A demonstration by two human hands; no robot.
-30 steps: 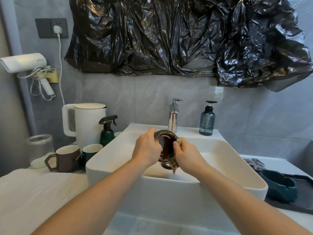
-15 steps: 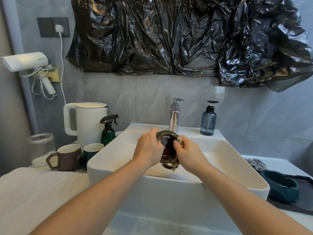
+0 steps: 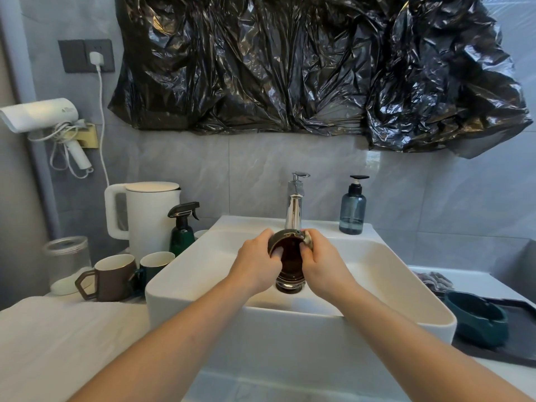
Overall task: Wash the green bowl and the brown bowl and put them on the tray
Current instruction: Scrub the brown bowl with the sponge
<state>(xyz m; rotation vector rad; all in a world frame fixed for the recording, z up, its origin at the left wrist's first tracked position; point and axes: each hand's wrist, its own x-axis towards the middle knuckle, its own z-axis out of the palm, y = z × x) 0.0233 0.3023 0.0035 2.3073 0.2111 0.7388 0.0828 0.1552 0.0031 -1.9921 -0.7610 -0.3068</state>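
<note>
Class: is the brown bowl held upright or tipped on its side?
Tipped. The brown bowl is held over the sink, its dark inside facing the camera, between the left hand and right hand.

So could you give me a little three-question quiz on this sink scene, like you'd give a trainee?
1. True or false: the green bowl already sits on the dark tray.
2. Which hand wipes the brown bowl with a cloth? A left hand; B right hand.
3. Fill in: the bowl is held over the white ____.

Key: 1 true; 2 B; 3 sink.
</note>
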